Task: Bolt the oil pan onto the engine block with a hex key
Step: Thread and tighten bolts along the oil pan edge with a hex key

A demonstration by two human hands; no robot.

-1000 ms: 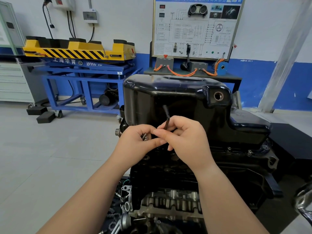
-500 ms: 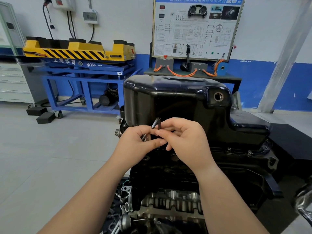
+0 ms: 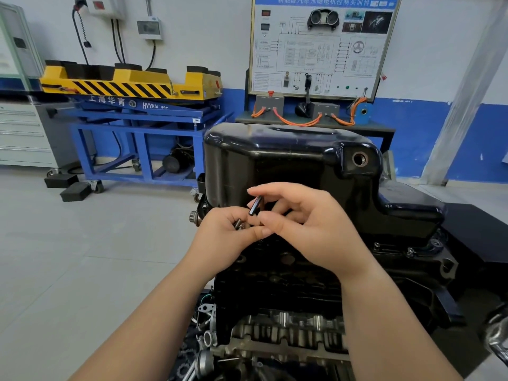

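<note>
Head view: we see both hands meet in front of the oil pan's (image 3: 288, 166) near wall; the pan sits atop the engine block (image 3: 275, 284). Right hand (image 3: 310, 229) pinches a short black hex key (image 3: 255, 205), thumb below & fingers curled over it. Key's long axis runs steeply up the pan wall, top leaning right. Left hand (image 3: 222, 237), fingers curled tight, grips a bolt (image 3: 238, 224) just left of & below the key's lower end. Next, we judge: key tip into bolt head. Can't tell if it's seated.
</note>
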